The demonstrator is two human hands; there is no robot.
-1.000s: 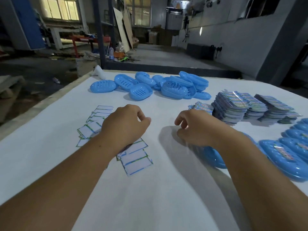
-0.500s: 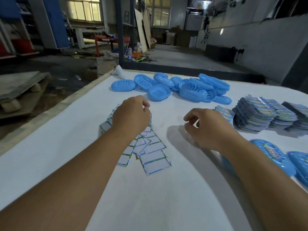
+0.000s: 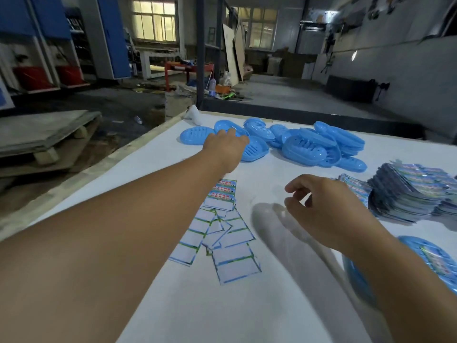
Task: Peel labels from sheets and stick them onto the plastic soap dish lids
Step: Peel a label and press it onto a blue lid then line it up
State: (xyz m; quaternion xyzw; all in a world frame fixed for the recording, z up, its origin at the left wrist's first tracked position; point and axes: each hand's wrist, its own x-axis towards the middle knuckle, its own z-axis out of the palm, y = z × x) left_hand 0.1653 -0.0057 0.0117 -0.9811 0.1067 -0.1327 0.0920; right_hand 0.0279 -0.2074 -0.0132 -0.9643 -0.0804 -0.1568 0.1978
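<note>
The left hand (image 3: 226, 147) reaches far across the white table (image 3: 153, 169) to the heap of blue lids (image 3: 304, 144), its back to the camera; its fingers lie over a slotted lid (image 3: 256, 148) at the heap's near left edge, but whether they grip it or only touch it I cannot tell (the fingertips are hidden behind the hand). The right hand (image 3: 326, 206) hovers above the table nearer the camera, fingers loosely curled and a little apart, thumb and forefinger separated, holding nothing. Between the two arms lie peeled label sheets (image 3: 222, 233), fanned and overlapping, the farthest one with printed labels on it. At the right stand stacks of labels (image 3: 408, 191). A labelled lid (image 3: 430, 258) lies at the near right, partly behind the right forearm
</note>
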